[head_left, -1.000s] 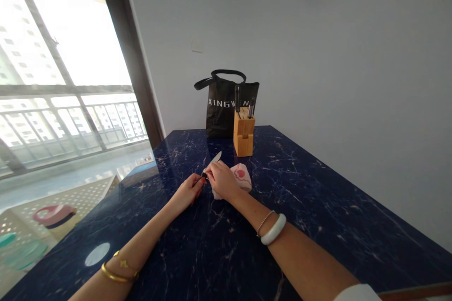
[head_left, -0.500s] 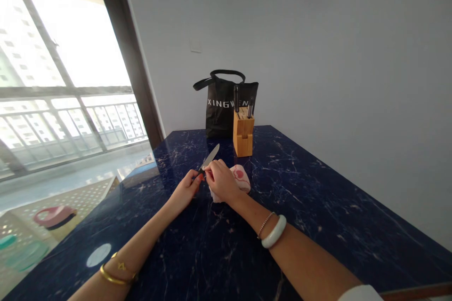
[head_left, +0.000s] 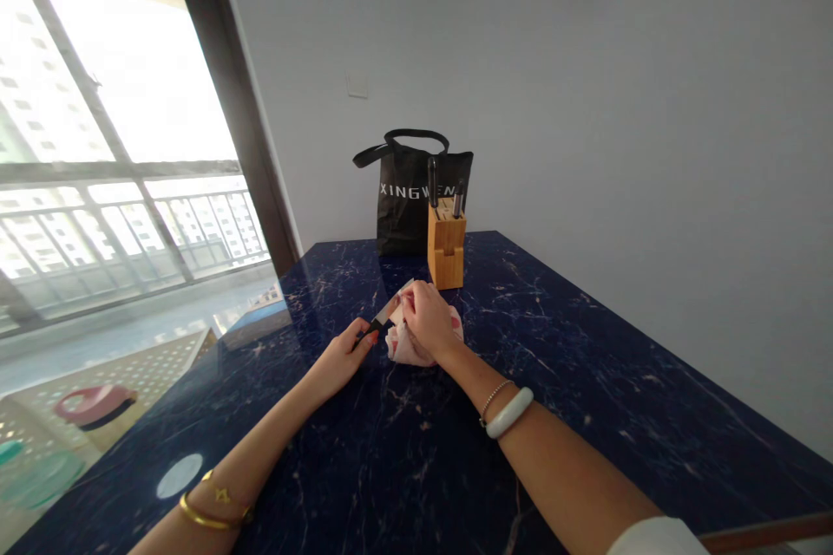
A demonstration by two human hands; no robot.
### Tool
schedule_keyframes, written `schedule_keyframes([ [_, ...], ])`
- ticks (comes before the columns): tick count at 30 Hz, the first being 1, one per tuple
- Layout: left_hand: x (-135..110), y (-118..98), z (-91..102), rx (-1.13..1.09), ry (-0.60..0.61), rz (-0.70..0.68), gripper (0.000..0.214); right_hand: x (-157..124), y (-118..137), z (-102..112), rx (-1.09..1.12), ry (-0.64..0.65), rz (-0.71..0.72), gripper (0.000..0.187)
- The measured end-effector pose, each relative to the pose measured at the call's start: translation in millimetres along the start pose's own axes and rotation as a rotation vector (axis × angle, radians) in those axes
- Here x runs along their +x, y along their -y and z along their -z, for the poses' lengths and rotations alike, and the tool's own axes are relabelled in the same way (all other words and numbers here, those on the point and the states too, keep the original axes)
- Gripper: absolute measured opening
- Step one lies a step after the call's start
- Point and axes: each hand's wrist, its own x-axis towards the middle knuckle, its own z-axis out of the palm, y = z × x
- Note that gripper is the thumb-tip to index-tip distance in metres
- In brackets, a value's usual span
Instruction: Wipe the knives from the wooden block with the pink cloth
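Note:
My left hand (head_left: 344, 357) is closed round the black handle of a knife (head_left: 389, 310), whose blade points away and to the right. My right hand (head_left: 426, 316) pinches a white and pink cloth (head_left: 409, 349) against the blade near its tip. Part of the cloth bunches under the right palm and hangs down to the table. The fingers and cloth cover part of the blade. Behind the right hand stands a wooden knife block (head_left: 446, 251) with a few dark and metal handles in its top.
A black tote bag (head_left: 402, 221) stands behind the block near the wall. The dark blue marbled table (head_left: 586, 416) stretches all round. A white round spot (head_left: 180, 476) shows on its left part. Lower left, a perforated beige surface (head_left: 166, 364) holds a pink-lidded container (head_left: 97, 403).
My right hand has moved with the cloth from near the knife's handle out along the blade toward the tip. The left hand keeps its grip on the handle.

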Motion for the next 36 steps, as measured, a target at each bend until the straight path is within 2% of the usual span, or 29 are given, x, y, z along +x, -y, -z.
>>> schedule_keyframes([
  [7, -3.0, -9.4, 2.5, 0.139, -0.011, -0.028, 0.029, 2.2, -16.9, -6.5, 0.029, -0.120, -0.144, 0.011],
  [13, -3.2, -11.0, 3.5, 0.065, -0.019, 0.098, 0.043, 0.9, -17.3, -5.9, 0.086, -0.149, -0.151, 0.012],
  [21, 3.1, -2.2, 1.8, 0.014, -0.111, 0.011, 0.032, -1.3, -11.8, -6.3, 0.105, -0.101, -0.091, 0.013],
  [27, 7.4, 7.0, 0.8, 0.033, -0.196, 0.077, 0.034, -2.7, -5.0, -5.3, 0.059, -0.025, -0.039, 0.011],
  [36, 4.2, 5.1, 0.0, 0.077, -0.138, -0.019, 0.024, -9.2, 17.9, -6.5, -0.081, 0.156, 0.194, 0.004],
])
